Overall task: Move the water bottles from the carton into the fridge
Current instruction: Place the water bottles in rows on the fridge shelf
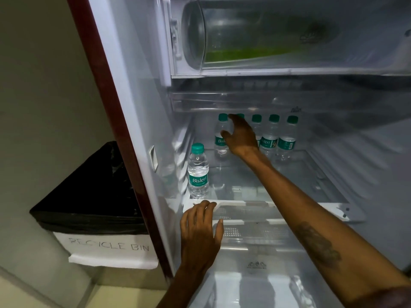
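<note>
Six water bottles stand inside the fridge [142,90], all upright with green caps, on the glass shelf [289,183]. The right hand [241,137] is reached deep to the back row, its back towards me. Just left of its thumb is the leftmost bottle [220,150], which the thumb overlaps. Directly behind the palm is a second bottle [240,116], of which only a bit of cap shows above the knuckles. The fingers are spread and lightly bent, but I cannot tell whether they grip that hidden bottle or merely hover at it. To the right of the wrist three more bottles [270,138] stand shoulder to shoulder.

The left hand [201,227] rests palm down on the shelf's white front trim [249,204], fingers relaxed and draped over the edge, thumb out to the side, holding nothing. Just beyond its fingertips, at the shelf's near left corner, stands the lone front bottle [198,172], apart from the hand.

Left of that hand, outside the fridge's red side, sits a box marked recycle bin [106,246] with a black liner [89,196].
</note>
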The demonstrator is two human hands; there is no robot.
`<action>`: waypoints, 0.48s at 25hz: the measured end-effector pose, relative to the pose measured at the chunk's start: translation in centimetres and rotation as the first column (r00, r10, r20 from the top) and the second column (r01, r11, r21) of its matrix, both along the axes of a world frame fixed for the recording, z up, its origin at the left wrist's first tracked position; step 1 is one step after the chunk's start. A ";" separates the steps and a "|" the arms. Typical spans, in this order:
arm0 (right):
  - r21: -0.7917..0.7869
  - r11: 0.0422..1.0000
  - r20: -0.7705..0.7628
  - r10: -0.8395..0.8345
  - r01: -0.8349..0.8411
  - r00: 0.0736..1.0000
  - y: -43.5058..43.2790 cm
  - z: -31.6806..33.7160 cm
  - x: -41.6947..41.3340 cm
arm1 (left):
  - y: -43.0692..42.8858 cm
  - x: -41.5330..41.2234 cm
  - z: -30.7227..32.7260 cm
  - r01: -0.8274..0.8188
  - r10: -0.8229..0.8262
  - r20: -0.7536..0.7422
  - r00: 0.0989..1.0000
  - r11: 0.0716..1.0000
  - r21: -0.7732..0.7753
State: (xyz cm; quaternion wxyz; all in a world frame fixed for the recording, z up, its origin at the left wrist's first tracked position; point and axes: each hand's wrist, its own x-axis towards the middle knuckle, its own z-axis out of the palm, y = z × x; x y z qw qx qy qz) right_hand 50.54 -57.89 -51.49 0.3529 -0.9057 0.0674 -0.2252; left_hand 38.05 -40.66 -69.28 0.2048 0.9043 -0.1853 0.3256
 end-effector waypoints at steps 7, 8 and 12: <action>-0.167 0.986 -0.151 -0.005 -0.021 0.989 -0.2 -0.9 5.8 | 0.3 0.8 -0.7 0.024 -0.027 0.067 0.997 0.999 0.040; -0.188 0.982 -0.169 -0.016 -0.016 0.985 -0.2 -1.0 6.1 | 0.4 0.9 -0.7 0.023 -0.027 0.069 0.997 0.999 0.046; -0.208 0.978 -0.070 -0.034 0.019 0.997 -0.3 -1.4 5.6 | 0.4 0.7 -0.9 0.026 -0.031 0.060 0.998 0.996 0.084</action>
